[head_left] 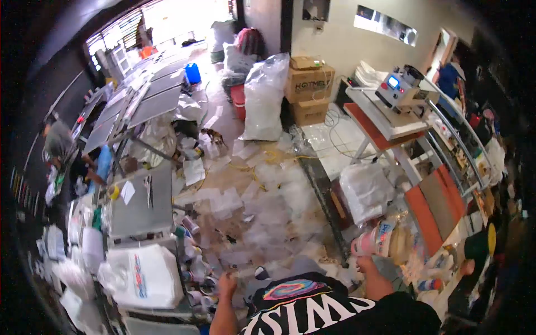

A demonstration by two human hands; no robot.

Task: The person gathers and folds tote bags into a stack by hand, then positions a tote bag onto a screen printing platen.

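Note:
My left hand (227, 283) hangs low at my side, near the spools and tubs (195, 273) under the tables on the left. It looks loosely curled, but the fingers are too blurred to make out. My right hand (366, 264) is on the other side of my body, just below a pink-and-white tub with printed lettering (365, 244). I cannot tell whether it touches the tub, and its fingers are unclear. A stack of white printed plastic bags (142, 276) lies on the table to my left.
Paper scraps litter the floor (262, 212). Grey tables (142, 204) run along the left, with scissors (149, 190) on one. Cartons (309, 84), a full clear sack (265, 100) and a machine with a lit screen (399, 89) stand ahead. Another person (60, 139) is at far left.

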